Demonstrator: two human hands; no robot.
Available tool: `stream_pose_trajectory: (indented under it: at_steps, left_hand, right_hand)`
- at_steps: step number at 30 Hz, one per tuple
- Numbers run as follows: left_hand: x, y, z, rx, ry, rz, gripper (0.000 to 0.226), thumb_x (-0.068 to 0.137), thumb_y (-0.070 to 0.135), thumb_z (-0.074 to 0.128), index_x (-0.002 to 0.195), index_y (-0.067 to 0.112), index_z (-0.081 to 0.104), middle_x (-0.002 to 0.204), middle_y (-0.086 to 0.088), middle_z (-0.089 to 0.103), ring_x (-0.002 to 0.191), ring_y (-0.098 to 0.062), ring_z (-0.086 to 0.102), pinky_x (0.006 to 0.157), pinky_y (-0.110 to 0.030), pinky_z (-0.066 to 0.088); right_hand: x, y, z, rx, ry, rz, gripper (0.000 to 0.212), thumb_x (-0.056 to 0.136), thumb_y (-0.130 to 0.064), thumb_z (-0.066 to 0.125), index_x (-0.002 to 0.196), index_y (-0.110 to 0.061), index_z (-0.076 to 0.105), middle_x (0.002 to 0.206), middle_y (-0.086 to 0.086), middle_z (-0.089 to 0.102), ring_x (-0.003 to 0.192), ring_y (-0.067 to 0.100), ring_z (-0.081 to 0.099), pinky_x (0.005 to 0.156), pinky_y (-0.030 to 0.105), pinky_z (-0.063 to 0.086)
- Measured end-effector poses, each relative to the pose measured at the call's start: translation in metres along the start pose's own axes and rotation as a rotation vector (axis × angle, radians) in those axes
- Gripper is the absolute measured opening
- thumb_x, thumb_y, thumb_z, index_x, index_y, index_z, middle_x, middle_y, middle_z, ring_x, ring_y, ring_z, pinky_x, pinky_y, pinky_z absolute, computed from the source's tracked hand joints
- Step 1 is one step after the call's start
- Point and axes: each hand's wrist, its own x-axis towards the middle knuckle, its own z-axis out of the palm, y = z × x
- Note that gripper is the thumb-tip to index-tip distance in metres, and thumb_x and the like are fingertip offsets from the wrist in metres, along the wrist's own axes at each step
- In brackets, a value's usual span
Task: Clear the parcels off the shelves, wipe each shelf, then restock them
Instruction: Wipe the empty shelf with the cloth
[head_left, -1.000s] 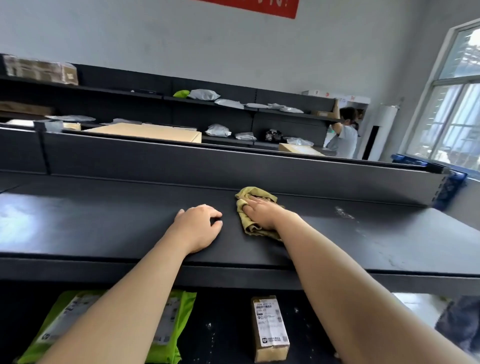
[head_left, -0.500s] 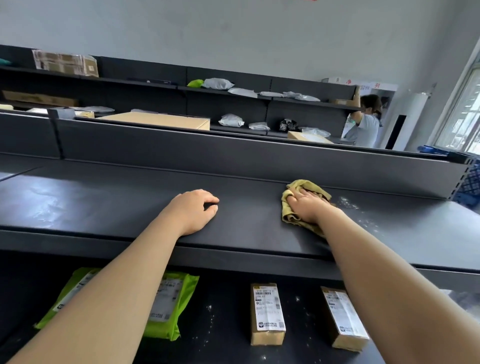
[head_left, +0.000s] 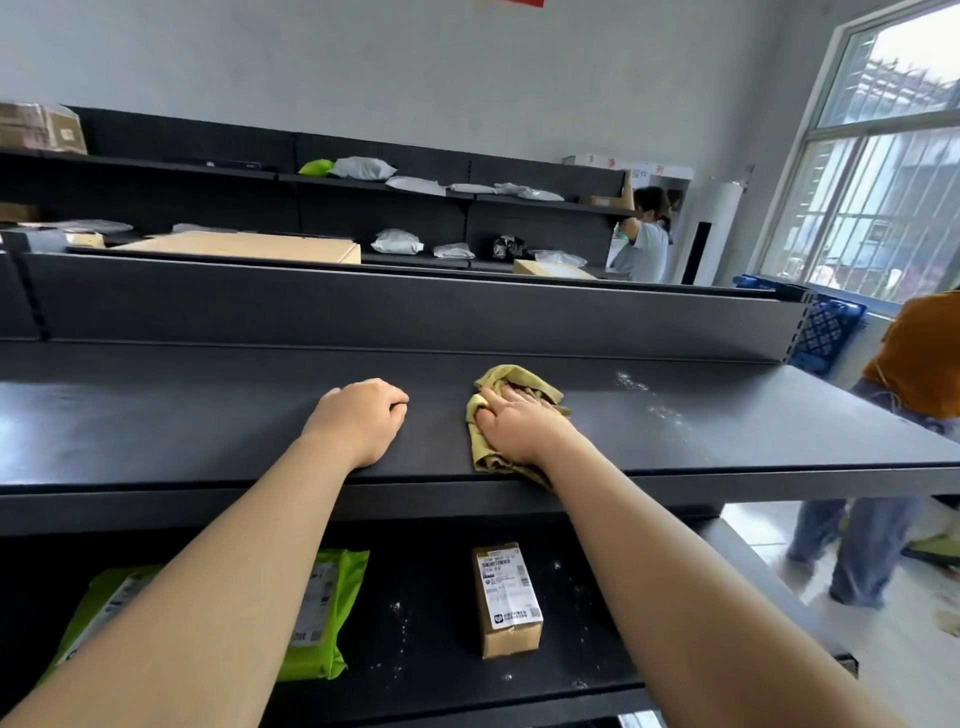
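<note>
The dark top shelf in front of me holds no parcels. My right hand presses a crumpled yellow-green cloth flat onto it, fingers spread over the cloth. Just left of the cloth, my left hand rests on the shelf near its front edge. Its fingers are loosely bent and hold nothing. White dust specks lie on the shelf right of the cloth. On the lower shelf lie a green mailer parcel, partly behind my left forearm, and a small brown box.
A person in an orange top stands at the shelf's right end, by a blue crate. Behind the back panel lies a flat cardboard box. Wall shelves carry several bagged parcels, and another person reaches up there.
My right hand swept the cloth rightward along the shelf, then back left toward my left hand. The left hand stayed in place.
</note>
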Motion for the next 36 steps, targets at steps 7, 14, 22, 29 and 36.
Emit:
stream_pose_trajectory:
  at_steps: [7,14,22,29,36]
  left_hand:
    - [0.005,0.016,-0.002,0.126,-0.041,-0.063,0.031,0.093,0.005,0.038,0.109,0.015,0.062,0.112,-0.003,0.061,0.096,-0.025,0.058,0.078,-0.034,0.049]
    - [0.016,0.057,0.016,0.041,-0.035,-0.047,0.036,0.090,0.000,0.038,0.113,0.015,0.061,0.113,-0.004,0.060,0.096,-0.026,0.056,0.072,-0.032,0.043]
    - [0.039,0.118,0.037,0.004,-0.087,0.059,0.026,0.096,0.013,0.036,0.109,0.015,0.059,0.116,-0.005,0.056,0.106,-0.027,0.051,0.089,-0.040,0.045]
    - [0.057,0.155,0.055,0.027,-0.168,-0.075,0.038,0.099,0.029,0.030,0.132,0.023,0.049,0.137,-0.005,0.043,0.128,-0.030,0.037,0.111,-0.055,0.020]
    - [0.056,0.153,0.058,-0.031,-0.101,-0.086,0.042,0.098,0.031,0.031,0.137,0.029,0.047,0.145,0.001,0.040,0.132,-0.024,0.037,0.113,-0.053,0.018]
  right_hand:
    - [-0.025,0.022,-0.007,0.021,0.022,-0.039,0.052,0.102,-0.049,0.015,0.152,-0.037,0.018,0.161,-0.006,0.016,0.148,0.016,0.014,0.117,0.043,0.014]
    - [-0.036,0.093,-0.017,0.011,0.014,-0.016,0.050,0.102,-0.047,0.021,0.151,-0.037,0.026,0.160,-0.010,0.021,0.147,0.009,0.015,0.119,0.042,0.017]
    - [-0.022,0.134,-0.029,-0.026,-0.022,-0.081,0.047,0.106,-0.036,0.024,0.152,-0.028,0.026,0.159,-0.007,0.022,0.147,0.007,0.013,0.119,0.027,0.006]
    - [0.032,0.128,-0.035,-0.043,-0.089,-0.134,0.048,0.106,-0.034,0.022,0.154,-0.027,0.019,0.162,0.002,0.014,0.149,0.013,0.009,0.120,0.032,0.005]
    - [0.077,0.130,-0.040,-0.076,-0.121,-0.076,0.050,0.106,-0.032,0.016,0.153,-0.016,0.020,0.162,0.007,0.008,0.149,0.024,0.008,0.120,0.043,0.010]
